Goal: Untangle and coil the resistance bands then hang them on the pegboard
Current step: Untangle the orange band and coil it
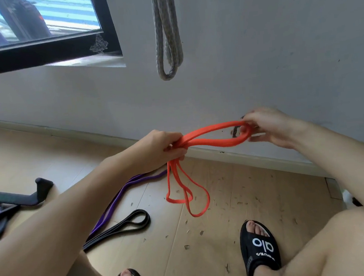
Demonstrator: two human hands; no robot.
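Observation:
An orange resistance band (212, 143) is stretched as a flat loop between my two hands in front of the wall. My left hand (164, 146) grips the gathered strands, and several orange loops hang from it toward the floor. My right hand (268, 128) pinches the far end of the loop. A purple band (124, 193) and a black band (127, 225) lie on the wooden floor at the left. A grey band (167, 40) hangs doubled on the wall above. No pegboard shows in the frame.
A black-framed window (43, 51) is at the upper left. Black exercise equipment with a handle (17, 198) lies at the left edge. My knees and feet in black sandals (260, 247) fill the bottom. Small debris is scattered over the floorboards.

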